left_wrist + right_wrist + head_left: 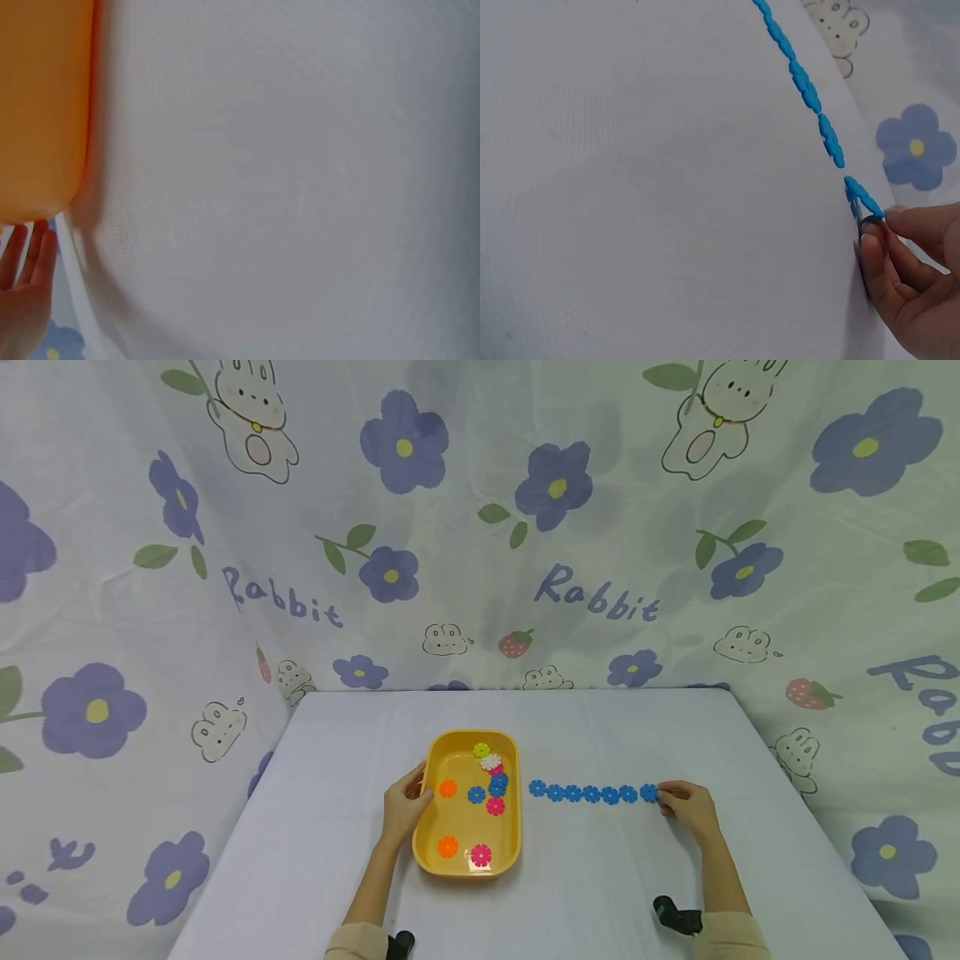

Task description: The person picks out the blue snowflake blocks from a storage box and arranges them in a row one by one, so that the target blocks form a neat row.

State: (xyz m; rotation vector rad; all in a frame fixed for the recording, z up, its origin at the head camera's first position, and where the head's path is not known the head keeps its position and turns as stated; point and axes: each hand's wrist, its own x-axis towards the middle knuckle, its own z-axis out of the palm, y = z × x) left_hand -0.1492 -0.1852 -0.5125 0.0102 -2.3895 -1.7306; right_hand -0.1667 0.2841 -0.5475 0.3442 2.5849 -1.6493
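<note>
My right hand point(688, 808) pinches the outer edge of a blue flower-shaped disc point(648, 792) at the right end of a row of several like discs point(592, 794). In the right wrist view that disc point(864, 196) tilts up toward the fingertips, with a small gap from its neighbour. A yellow tray point(422, 853) stands left of the row, and my left hand point(405, 806) grips its left side, thumb at the rim. Seen from the left wrist, the fingers touch the tray's outer wall point(45, 112).
Inside the tray lie loose discs: orange point(447, 847), pink point(481, 855), blue point(476, 794), white point(491, 762) and yellow-green point(482, 750). A white cloth point(585, 885) covers the table. Behind it hangs a curtain point(465, 568) printed with flowers and rabbits.
</note>
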